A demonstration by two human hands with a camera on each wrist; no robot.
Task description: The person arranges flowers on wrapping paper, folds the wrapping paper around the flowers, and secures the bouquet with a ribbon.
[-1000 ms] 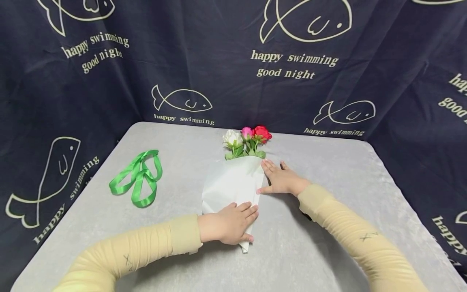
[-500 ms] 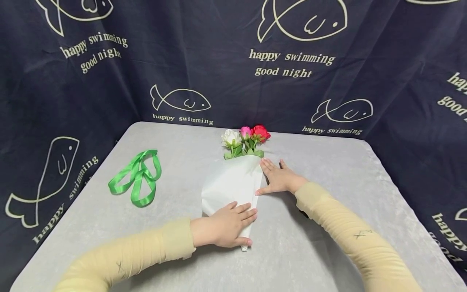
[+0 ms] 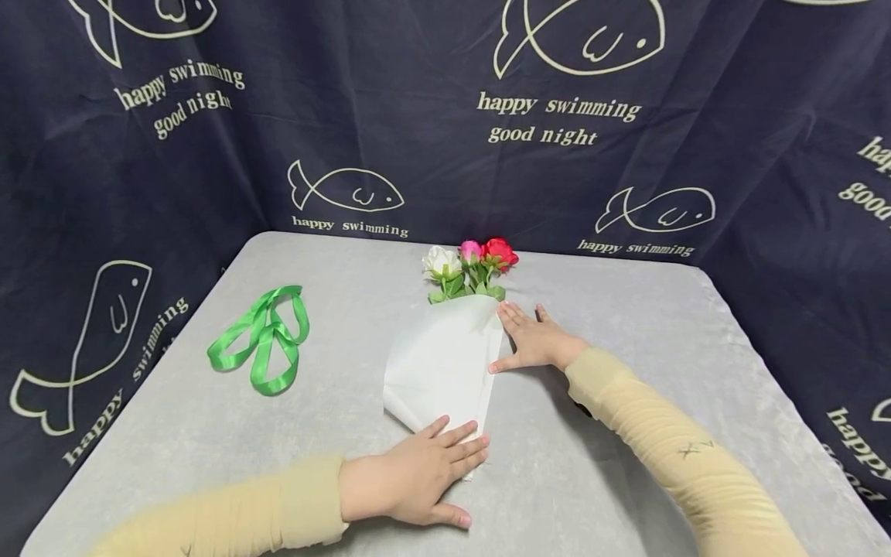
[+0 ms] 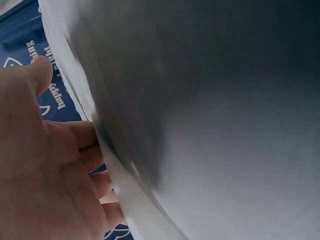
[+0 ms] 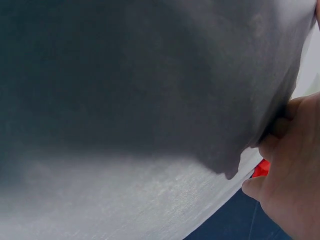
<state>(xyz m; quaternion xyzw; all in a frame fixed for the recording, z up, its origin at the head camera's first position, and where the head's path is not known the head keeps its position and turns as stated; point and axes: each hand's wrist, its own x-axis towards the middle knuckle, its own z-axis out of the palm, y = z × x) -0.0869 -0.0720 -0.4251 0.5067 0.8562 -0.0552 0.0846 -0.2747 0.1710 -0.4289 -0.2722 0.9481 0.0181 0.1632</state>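
Note:
A cone of white wrapping paper (image 3: pixel 435 356) lies on the table, its narrow end toward the person. Out of its wide end come a white rose (image 3: pixel 442 263), a pink rose (image 3: pixel 471 250) and a red rose (image 3: pixel 499 253) with green leaves; the paper hides their stems. My left hand (image 3: pixel 425 476) lies flat with spread fingers over the narrow end. At the paper's right edge, near the top, my right hand (image 3: pixel 536 340) rests with straight fingers and thumb against the fold. In the left wrist view, the left fingers (image 4: pixel 87 142) reach the paper's edge.
A looped green ribbon (image 3: pixel 274 340) lies on the left part of the grey cloth-covered table (image 3: pixel 592 472). Behind and at both sides hangs a dark blue curtain (image 3: pixel 445 139) with fish drawings and lettering.
My left hand has slid down the paper toward the person, uncovering more of its lower middle. The right hand, flowers and ribbon have stayed in place.

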